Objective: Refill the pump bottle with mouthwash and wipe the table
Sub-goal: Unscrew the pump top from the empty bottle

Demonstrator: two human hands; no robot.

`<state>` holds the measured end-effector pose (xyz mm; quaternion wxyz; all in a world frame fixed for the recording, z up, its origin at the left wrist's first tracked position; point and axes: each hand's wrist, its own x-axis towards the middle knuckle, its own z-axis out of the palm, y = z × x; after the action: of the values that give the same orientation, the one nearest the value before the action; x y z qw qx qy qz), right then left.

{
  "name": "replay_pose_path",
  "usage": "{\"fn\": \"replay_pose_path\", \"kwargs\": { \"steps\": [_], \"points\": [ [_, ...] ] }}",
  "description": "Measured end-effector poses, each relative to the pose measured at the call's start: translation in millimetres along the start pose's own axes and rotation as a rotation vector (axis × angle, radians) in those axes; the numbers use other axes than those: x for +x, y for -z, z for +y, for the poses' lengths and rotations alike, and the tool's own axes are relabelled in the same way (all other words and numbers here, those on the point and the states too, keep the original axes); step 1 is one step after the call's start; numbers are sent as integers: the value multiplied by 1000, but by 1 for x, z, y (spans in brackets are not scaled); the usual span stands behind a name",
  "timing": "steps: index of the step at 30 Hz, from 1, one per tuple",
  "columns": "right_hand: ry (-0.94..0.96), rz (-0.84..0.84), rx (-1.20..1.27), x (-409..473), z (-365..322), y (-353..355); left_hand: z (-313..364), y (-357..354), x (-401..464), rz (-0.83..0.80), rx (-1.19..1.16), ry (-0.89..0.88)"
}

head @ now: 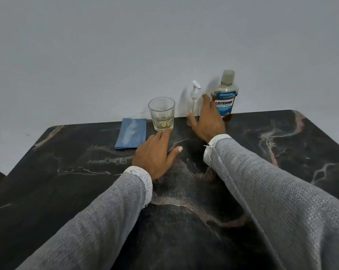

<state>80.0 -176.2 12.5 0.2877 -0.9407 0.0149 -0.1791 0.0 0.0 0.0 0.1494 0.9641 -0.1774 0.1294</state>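
Observation:
A clear pump bottle with a white pump head stands at the table's far edge. My right hand is spread in front of it, thumb by its base, fingers apart; its lower part is hidden. To its right stands a mouthwash bottle with a blue label, capped, holding amber liquid low down. A folded blue cloth lies at the far left. My left hand rests palm-down on the table just in front of a glass.
A clear drinking glass with a little pale liquid stands between the cloth and the pump bottle. The dark marble table meets a plain grey wall behind. Its left corner drops off near the cloth.

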Motion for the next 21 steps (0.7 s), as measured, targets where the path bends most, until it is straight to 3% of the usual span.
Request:
{"fn": "replay_pose_path", "kwargs": {
  "steps": [12,21],
  "points": [
    [-116,57,153,21,-9,-25,-10,0,-2,89,-72,-76],
    [-44,53,326,-64,-21,11,5,34,-51,92,-322,36]
  ]
}}
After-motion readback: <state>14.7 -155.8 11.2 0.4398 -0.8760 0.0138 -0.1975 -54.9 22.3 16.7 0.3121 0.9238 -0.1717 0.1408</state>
